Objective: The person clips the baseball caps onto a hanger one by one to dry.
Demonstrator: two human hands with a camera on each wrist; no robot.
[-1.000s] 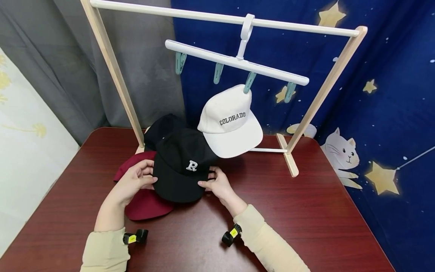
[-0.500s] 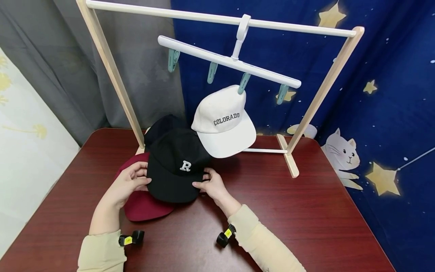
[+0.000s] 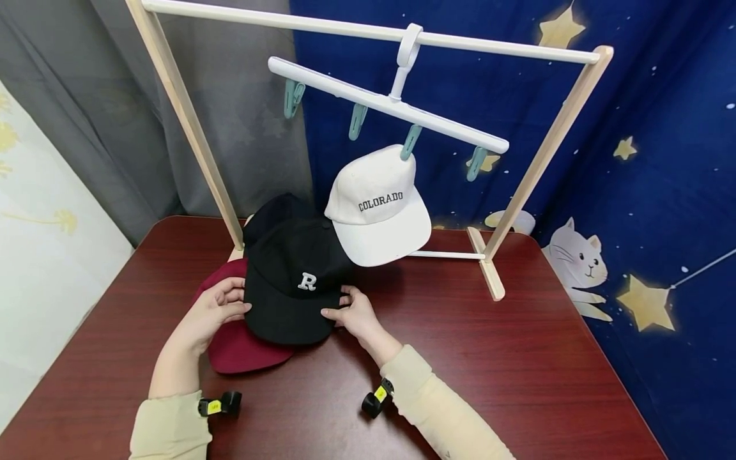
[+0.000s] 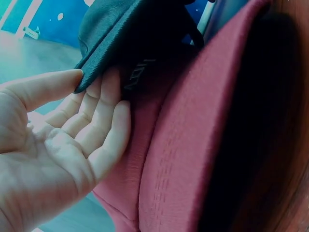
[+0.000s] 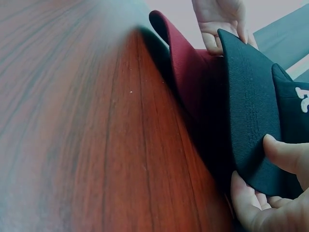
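A black baseball cap [image 3: 290, 313] with a white letter R faces me in the head view, held by its brim from both sides. My left hand [image 3: 215, 310] pinches the brim's left edge, thumb on top and fingers beneath, as the left wrist view shows. On the right edge, my right hand [image 3: 356, 314] grips the brim the same way, thumb above. Under and left of the black cap lies a maroon cap [image 3: 244, 351], partly hidden. Close behind to the right hangs a white COLORADO cap [image 3: 376, 204], its top in a teal clip [image 3: 411, 142].
The white hanger [image 3: 379, 102] tilts down to the right on the rack's white bar [image 3: 322, 25]. Its other teal clips hold nothing. A dark cap [image 3: 282, 211] lies behind the black one, beside the rack's left wooden post [image 3: 195, 134]. All stands on a red-brown table [image 3: 489, 370].
Both hands and the black cap have shifted left, mostly in the first half second. The hanger with the white cap has swung slightly left too.
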